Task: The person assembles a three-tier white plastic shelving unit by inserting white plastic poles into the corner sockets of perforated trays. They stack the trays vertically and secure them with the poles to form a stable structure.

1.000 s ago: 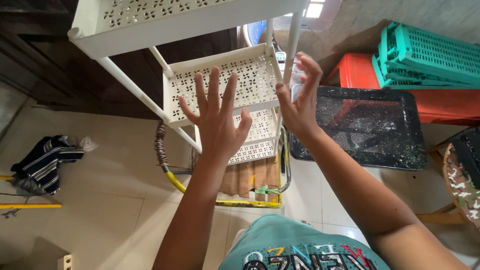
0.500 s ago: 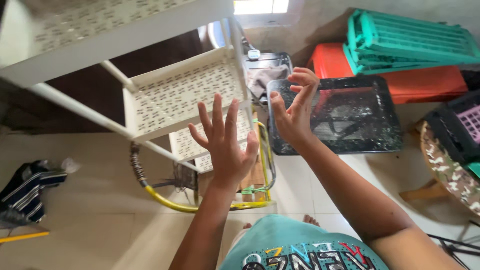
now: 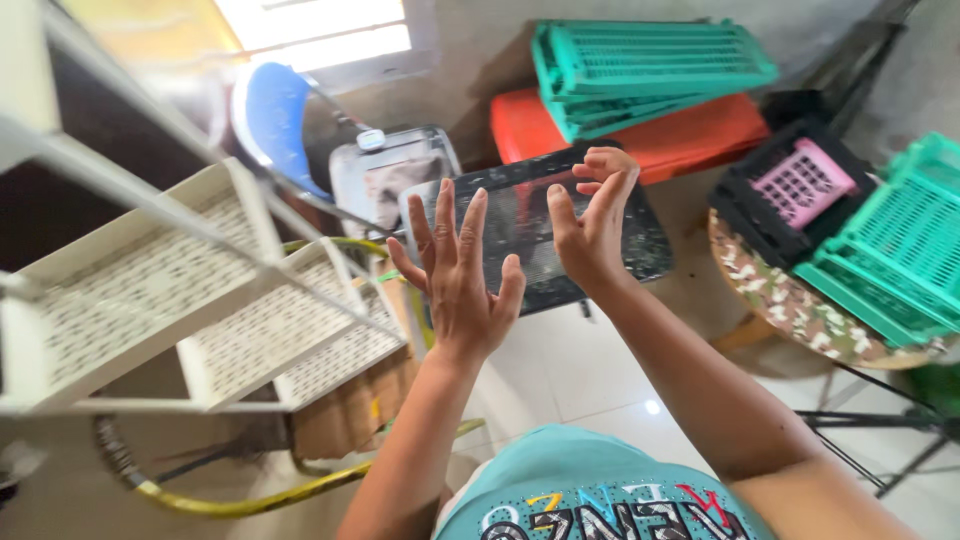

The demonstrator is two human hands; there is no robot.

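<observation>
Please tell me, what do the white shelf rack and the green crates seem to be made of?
The white tiered shelf rack looks like moulded plastic with a matte finish: its trays are pierced with small regular holes and the posts are thin white tubes. The stacked teal-green lattice crates also look like plastic: even colour, a slight sheen and a moulded grid of slats. Painted metal cannot be ruled out for the rack's posts.

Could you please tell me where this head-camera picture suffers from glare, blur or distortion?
Head view: the window at the top is blown out white; the white rack at left is motion-blurred and bowed by the wide lens; the left hand and right hand are fairly sharp; a small glint shows on the floor tile.
</observation>
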